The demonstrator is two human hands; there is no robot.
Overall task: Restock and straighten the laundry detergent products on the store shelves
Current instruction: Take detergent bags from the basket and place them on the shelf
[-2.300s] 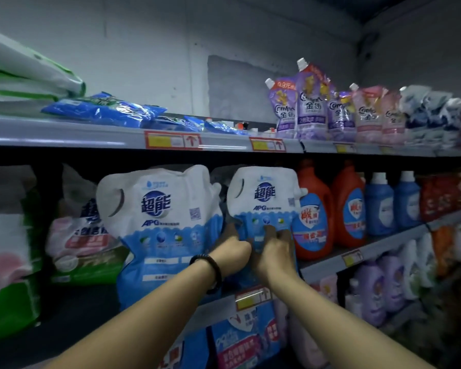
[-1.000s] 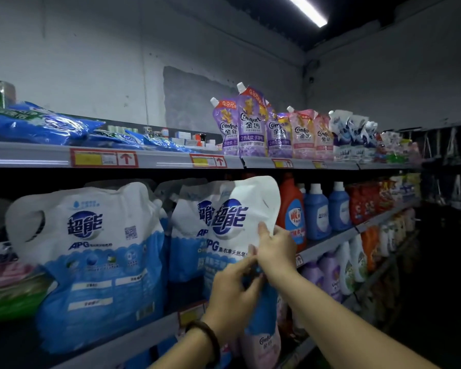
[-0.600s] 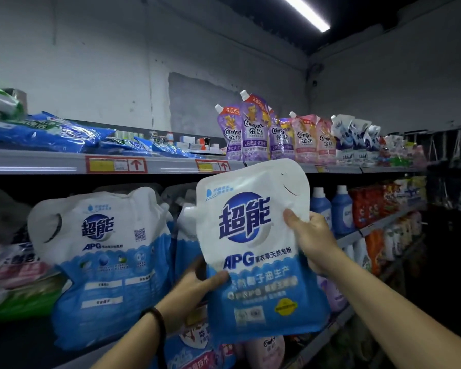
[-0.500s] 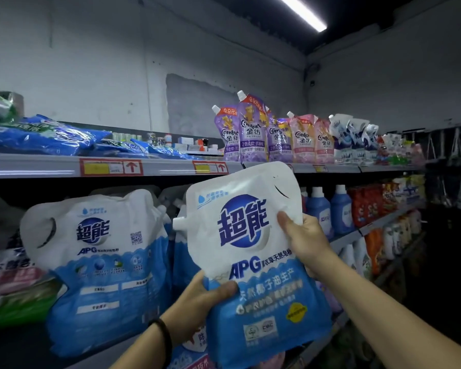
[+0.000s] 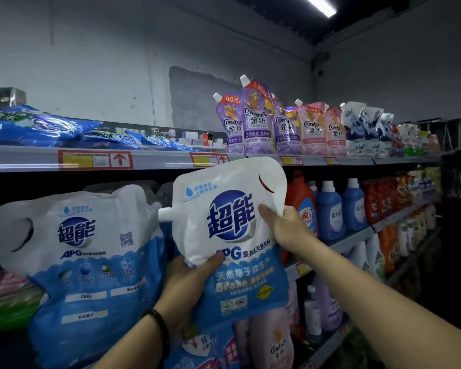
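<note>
A white and blue detergent pouch [image 5: 232, 225] with a spout on its left side is held up in front of the middle shelf. My left hand [image 5: 189, 275] grips its lower left edge, thumb on the front. My right hand [image 5: 285, 227] grips its right side below the handle cut-out. A larger pouch of the same brand [image 5: 85, 257] stands on the middle shelf to the left. Another pouch behind the held one is mostly hidden.
The top shelf [image 5: 157, 161] carries flat blue bags [image 5: 37, 126] at left and purple and pink softener pouches [image 5: 256, 121] at right. Orange and blue bottles [image 5: 330, 209] stand right of the held pouch. Pink pouches [image 5: 272, 342] fill the shelf below.
I have pulled the pouch off the middle shelf, turned its front toward me and raised it. Over the last half second it shifted slightly right and tilted less.
</note>
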